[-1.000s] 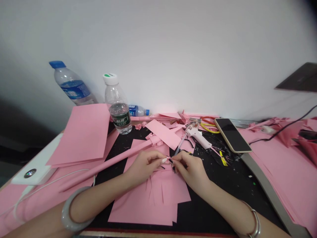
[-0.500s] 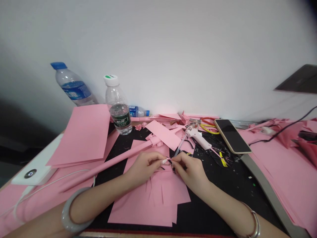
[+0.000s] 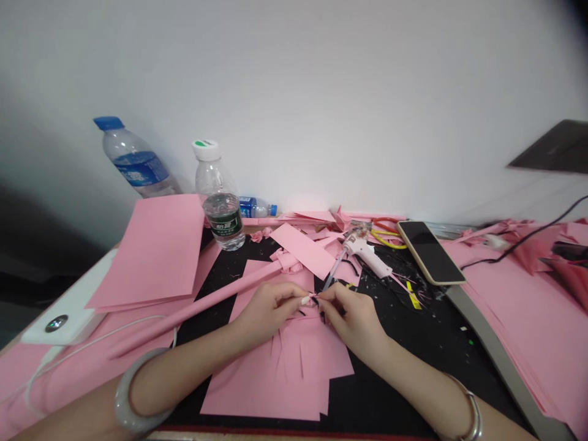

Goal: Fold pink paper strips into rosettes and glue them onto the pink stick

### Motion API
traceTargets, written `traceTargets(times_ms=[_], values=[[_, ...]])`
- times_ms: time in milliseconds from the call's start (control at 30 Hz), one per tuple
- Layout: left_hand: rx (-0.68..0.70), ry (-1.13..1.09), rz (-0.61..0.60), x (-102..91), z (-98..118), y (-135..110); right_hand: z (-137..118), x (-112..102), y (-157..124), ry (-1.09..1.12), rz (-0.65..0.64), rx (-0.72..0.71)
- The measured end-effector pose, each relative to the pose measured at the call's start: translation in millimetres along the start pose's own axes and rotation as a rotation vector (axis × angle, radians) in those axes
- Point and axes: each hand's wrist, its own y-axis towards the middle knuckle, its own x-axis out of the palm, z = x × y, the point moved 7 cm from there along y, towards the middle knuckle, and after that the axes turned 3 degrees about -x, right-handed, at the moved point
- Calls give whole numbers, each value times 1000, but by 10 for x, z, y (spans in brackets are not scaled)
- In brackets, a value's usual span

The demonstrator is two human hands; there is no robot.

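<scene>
Between the fingertips of my left hand and my right hand is a small piece of pink paper, pinched from both sides. Dark bits show beside it near my right fingers; what they are I cannot make out. Much of the small piece is hidden by the fingers. Below my hands lie overlapping pink paper sheets, some with slits cut in them. A rolled pink paper tube runs diagonally past my left hand. Just beyond my right hand lies a white glue gun with a glue stick in it.
A clear water bottle stands at the back left, a blue-capped bottle behind it. Folded pink sheets and a white power bank lie left. A phone, scissors with yellow handles and a pink paper stack are right.
</scene>
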Motion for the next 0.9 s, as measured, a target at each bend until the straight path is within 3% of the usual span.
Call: traceTargets(times_ms=[900], values=[[9,38,-7,1,-19,-7,1,8,-6,14,-6,2]])
